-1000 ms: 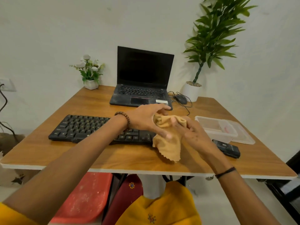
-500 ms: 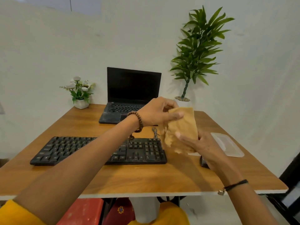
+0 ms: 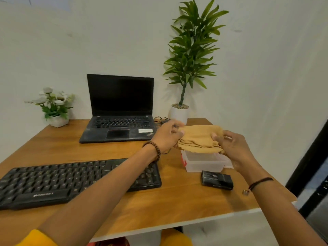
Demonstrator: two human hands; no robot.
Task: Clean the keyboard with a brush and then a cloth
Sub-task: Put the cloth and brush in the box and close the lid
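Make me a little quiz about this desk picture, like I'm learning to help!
1. True or false: the left hand and the right hand both hold the tan cloth.
2. What lies on the desk to the right of the black keyboard? A) a small black device B) a cup C) a book
3. Fill in the blank: the laptop is open and its screen is ____.

Key: 1 true; 2 A; 3 dark.
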